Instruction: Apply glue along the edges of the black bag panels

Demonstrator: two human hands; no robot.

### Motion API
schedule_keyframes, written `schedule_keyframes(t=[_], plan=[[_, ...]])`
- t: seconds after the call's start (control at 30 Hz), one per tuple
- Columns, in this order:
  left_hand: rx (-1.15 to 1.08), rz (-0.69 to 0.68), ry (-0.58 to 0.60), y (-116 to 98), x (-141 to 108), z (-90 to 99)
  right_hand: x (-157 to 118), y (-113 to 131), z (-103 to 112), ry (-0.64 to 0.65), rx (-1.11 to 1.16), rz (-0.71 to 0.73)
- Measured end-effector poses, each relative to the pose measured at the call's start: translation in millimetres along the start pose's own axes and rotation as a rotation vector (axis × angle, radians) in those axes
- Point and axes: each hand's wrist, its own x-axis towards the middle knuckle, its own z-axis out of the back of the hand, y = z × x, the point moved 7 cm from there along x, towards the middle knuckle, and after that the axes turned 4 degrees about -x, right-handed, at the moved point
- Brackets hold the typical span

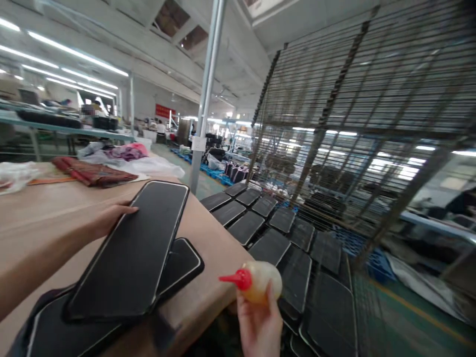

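Note:
My left hand (107, 218) grips the left edge of a long black panel with a pale rim (134, 253), lifted and tilted above the brown table (44, 213). Under it lie other black panels (178, 263), one overlapping the table's right edge area. My right hand (260, 325) holds a small yellowish squeeze bottle with a red nozzle (256, 281) just off the table's right edge; the nozzle points left toward the panels.
Several black panels (271, 233) lie in rows on a wire rack to the right, below table height. A tall wire shelf rack (364, 114) rises behind them. A steel pole (206, 99) stands past the table. Folded fabrics (92, 171) rest at the table's far end.

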Motion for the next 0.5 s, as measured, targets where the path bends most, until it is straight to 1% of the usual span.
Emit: schedule_keyframes(t=[0.07,0.1,0.13,0.2,0.27,0.33,0.37,0.43,0.5], plan=[[-0.050,-0.020,0.066,-5.6,-15.1,-23.9,1.1,33.0,19.2,-0.064,0.020,0.077],[-0.072,-0.023,0.142,-5.7,-25.1,-42.8,0.9,50.4,27.8,-0.079,-0.022,0.139],[-0.091,-0.043,0.208,-5.3,-34.8,-62.7,0.2,67.4,36.6,-0.122,-0.082,0.213],[-0.093,-0.080,0.324,0.4,-49.6,-103.7,0.2,93.8,44.2,-0.177,-0.196,0.328],[-0.119,-0.091,0.500,11.3,-59.0,-145.6,2.8,108.5,37.0,-0.174,-0.262,0.405],[-0.114,-0.050,0.574,27.5,-61.7,-174.2,8.2,114.3,19.6,-0.120,-0.307,0.474],[-0.114,-0.023,0.590,35.5,-62.0,-184.0,12.5,114.9,9.6,-0.084,-0.343,0.509],[-0.121,0.033,0.609,49.5,-61.8,-196.5,24.3,113.8,-5.8,-0.031,-0.438,0.576],[-0.143,0.076,0.620,58.9,-60.0,-201.3,37.3,111.1,-8.4,-0.039,-0.502,0.618]])
